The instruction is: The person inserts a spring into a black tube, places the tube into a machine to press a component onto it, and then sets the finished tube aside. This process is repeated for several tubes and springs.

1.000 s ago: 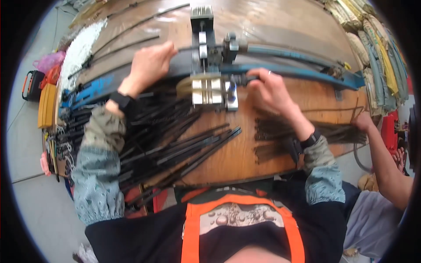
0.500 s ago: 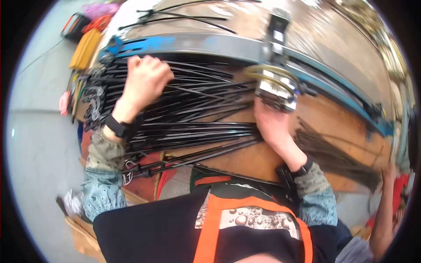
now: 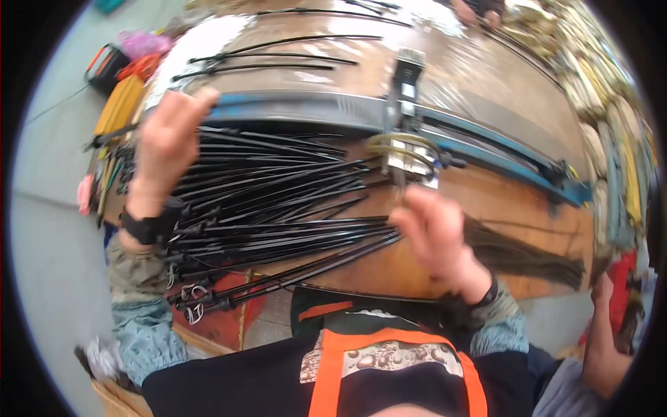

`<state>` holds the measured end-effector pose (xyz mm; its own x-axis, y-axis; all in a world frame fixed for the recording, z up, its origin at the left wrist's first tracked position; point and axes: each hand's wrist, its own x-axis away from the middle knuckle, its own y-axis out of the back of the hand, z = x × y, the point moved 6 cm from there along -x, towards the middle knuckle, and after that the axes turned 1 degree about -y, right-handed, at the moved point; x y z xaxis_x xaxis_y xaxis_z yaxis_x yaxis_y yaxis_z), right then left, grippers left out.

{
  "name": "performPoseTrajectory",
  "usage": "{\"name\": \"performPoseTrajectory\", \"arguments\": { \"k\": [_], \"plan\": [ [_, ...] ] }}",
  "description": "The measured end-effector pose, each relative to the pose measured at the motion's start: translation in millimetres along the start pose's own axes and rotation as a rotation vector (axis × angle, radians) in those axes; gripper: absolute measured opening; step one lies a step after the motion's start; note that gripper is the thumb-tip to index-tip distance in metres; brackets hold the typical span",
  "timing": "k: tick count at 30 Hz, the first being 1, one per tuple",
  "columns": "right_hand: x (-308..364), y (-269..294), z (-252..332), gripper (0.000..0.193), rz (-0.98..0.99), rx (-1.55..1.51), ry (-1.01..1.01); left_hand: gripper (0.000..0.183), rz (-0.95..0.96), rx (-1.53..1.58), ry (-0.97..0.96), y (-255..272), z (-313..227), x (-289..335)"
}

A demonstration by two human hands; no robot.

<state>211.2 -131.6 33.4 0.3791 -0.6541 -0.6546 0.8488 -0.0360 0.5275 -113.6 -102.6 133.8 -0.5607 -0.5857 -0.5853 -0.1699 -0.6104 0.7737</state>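
My left hand [image 3: 167, 149] is raised at the left end of a blue-grey metal rail [image 3: 299, 111], its fingers curled closed. A black cable end [image 3: 111, 137] sticks out to the left of that fist, which appears wrapped round it. My right hand [image 3: 438, 233] is just below a metal clamp [image 3: 410, 156] with yellowish hose loops, mounted on the rail. Its fingers are bent inward and blurred; what they hold, if anything, is hidden. Between the hands lies a thick spread of black cables [image 3: 278, 181], their fittings toward the left.
A bundle of thin dark wires [image 3: 524, 254] lies on the wooden table [image 3: 361, 271] at the right. Several black cables [image 3: 292, 59] lie beyond the rail. Another person's arm [image 3: 604, 326] is at the lower right, and a person's hands [image 3: 479, 12] show at the far edge.
My left hand has moved left to the rail's end, and a black cable end now shows beside it. My right hand has drawn back from under the clamp. The view has shifted.
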Motion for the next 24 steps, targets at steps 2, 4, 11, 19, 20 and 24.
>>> {"name": "performPoseTrajectory", "arguments": {
  "k": [2, 4, 11, 19, 20, 24],
  "plan": [
    [-38, 31, -34, 0.018, 0.062, 0.007, -0.225, 0.037, -0.145, -0.015, -0.033, 24, 2, -30],
    [-79, 59, -74, 0.015, 0.123, 0.071, -0.27, 0.031, -0.144, -0.008, 0.015, 21, 9, -50],
    [-126, 9, -130, 0.014, 0.119, -0.192, -0.182, 0.025, -0.158, 0.057, 0.083, -10, 4, -75],
    [-139, -16, -142, 0.016, 0.034, -0.235, -0.125, 0.028, -0.046, 0.156, 0.269, -41, 24, -20],
    [-140, -18, -144, 0.016, 0.036, -0.235, -0.127, 0.028, -0.037, 0.167, 0.293, -45, 27, -16],
    [-144, -38, -148, 0.017, 0.181, -0.25, -0.231, 0.03, -0.023, 0.192, 0.321, -50, 26, -15]
  ]
}}
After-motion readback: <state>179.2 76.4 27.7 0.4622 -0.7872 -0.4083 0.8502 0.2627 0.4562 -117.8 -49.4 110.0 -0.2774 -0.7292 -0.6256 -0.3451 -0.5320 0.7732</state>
